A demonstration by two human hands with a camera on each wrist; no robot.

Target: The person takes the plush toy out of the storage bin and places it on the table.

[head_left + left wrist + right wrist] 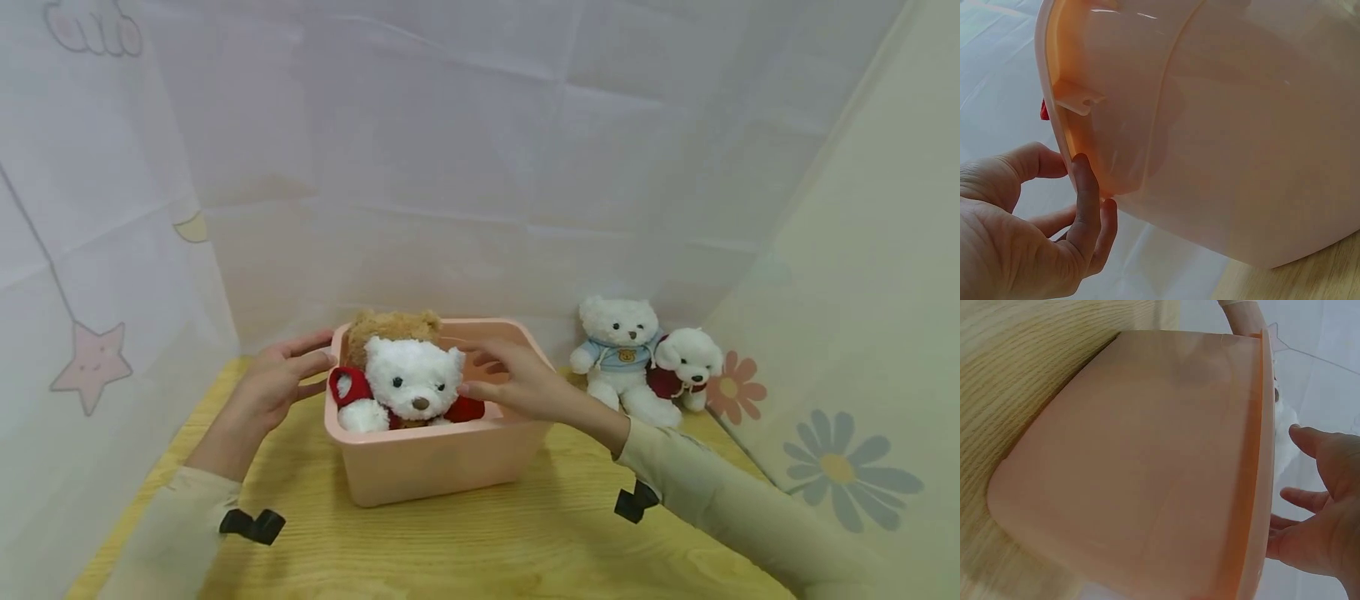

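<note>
While both hands (390,387) hover relaxed, the pink bin (438,462) sits between them.

Bin (442,462) is stuffed with two bears (408,379) (barely any gap inside); two more plushies (645,358) crowd the back-right corner, front tabletop (480,550) is open.

Left hand (276,385) raised at left, fingers (1088,194) relaxed and slightly spread, palm turned inward. Right hand (517,382) extended opposite, fingers loosely open, palm down. Both forearms sleeved, angled inward.
</note>
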